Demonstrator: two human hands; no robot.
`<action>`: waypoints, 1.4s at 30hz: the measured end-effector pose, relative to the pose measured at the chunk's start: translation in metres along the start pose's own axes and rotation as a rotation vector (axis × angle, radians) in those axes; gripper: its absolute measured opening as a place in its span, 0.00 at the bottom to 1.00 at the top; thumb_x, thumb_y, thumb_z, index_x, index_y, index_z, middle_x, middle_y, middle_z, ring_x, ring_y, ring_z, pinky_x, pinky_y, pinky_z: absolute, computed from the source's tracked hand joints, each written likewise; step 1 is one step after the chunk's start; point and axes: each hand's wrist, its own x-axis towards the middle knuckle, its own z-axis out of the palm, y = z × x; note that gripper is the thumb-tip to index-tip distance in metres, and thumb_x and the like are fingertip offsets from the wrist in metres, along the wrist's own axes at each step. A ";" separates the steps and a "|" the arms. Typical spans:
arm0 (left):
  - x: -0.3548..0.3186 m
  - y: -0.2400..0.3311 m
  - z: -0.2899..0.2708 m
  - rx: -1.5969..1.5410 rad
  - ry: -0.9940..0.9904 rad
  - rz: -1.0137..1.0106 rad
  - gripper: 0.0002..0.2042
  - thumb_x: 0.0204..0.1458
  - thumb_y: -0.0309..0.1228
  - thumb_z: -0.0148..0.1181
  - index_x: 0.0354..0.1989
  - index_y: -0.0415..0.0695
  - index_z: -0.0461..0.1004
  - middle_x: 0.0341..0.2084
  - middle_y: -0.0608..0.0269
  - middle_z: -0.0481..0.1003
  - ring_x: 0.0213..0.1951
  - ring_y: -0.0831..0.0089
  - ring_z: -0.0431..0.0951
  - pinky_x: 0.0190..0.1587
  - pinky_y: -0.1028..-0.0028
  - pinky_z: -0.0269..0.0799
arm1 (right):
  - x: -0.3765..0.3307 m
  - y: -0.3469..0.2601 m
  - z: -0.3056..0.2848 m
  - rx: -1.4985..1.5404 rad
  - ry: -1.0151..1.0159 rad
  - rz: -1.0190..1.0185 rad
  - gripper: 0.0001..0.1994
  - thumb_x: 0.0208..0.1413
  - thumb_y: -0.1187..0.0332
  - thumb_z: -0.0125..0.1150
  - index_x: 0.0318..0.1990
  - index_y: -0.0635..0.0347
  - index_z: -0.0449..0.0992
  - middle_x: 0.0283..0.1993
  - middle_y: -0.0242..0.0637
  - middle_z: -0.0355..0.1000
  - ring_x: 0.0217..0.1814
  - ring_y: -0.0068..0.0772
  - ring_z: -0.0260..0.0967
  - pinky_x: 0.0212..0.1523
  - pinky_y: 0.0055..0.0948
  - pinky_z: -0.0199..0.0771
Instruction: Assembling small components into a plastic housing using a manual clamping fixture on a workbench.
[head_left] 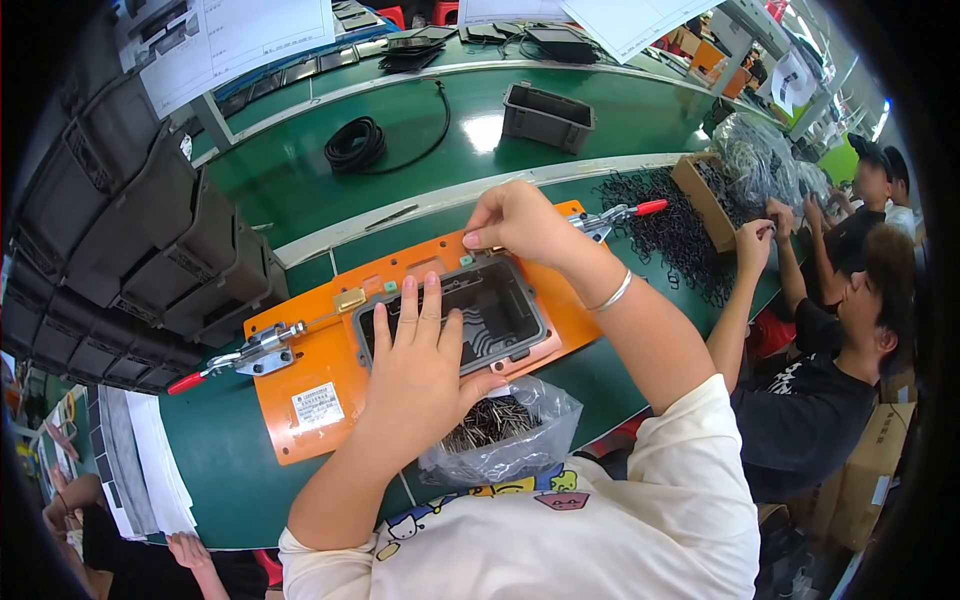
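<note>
In the head view, an open dark-grey housing (492,308) is seen at the centre of the frame, set within an orange fixture plate (283,385) on the green counter (215,440). The step in hand is judged to be work at the housing's far edge while the part is steadied. The left grip (415,355) is opened flat, its fingers spread across the housing and its thumb laid toward the near rim. The right grip (510,225) is bent over the far edge, with thumb and fingers brought close together; whether a small piece is pinched there cannot be told. For the next move, a steady left palm and careful fingertip placement seem to be called for, since the space beside the green pad (466,260) is narrow.

The housing is shaped as a shallow rectangular tray with rounded corners and a paler grey rim. Curved ribs are shown on its dark floor, and part of the inside is hidden by the left fingers. It is flanked by two red-handled clamps, one at the left (262,352) and one at the upper right (597,226). Below it, many thin metal pieces (490,425) are held in a clear bag (555,415).
</note>
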 end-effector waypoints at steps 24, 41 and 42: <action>0.000 -0.003 -0.001 -0.024 -0.025 -0.010 0.35 0.44 0.51 0.63 0.51 0.31 0.70 0.64 0.35 0.52 0.67 0.42 0.48 0.63 0.41 0.44 | -0.042 0.002 -0.041 -0.057 0.411 -0.210 0.09 0.51 0.71 0.64 0.38 0.66 0.76 0.31 0.33 0.74 0.32 0.23 0.70 0.34 0.23 0.71; 0.001 0.002 -0.002 -0.009 -0.019 0.009 0.32 0.45 0.49 0.64 0.50 0.32 0.72 0.65 0.35 0.50 0.68 0.42 0.47 0.63 0.41 0.44 | -0.168 0.168 -0.094 -0.312 0.753 0.433 0.11 0.49 0.68 0.64 0.35 0.67 0.77 0.30 0.44 0.75 0.31 0.37 0.74 0.34 0.31 0.73; 0.000 0.000 -0.002 -0.014 -0.019 -0.002 0.32 0.45 0.49 0.65 0.50 0.32 0.72 0.65 0.35 0.50 0.68 0.42 0.47 0.63 0.42 0.44 | -0.164 0.136 -0.091 -0.244 0.761 0.417 0.09 0.54 0.69 0.58 0.35 0.68 0.77 0.28 0.39 0.76 0.25 0.27 0.72 0.28 0.26 0.72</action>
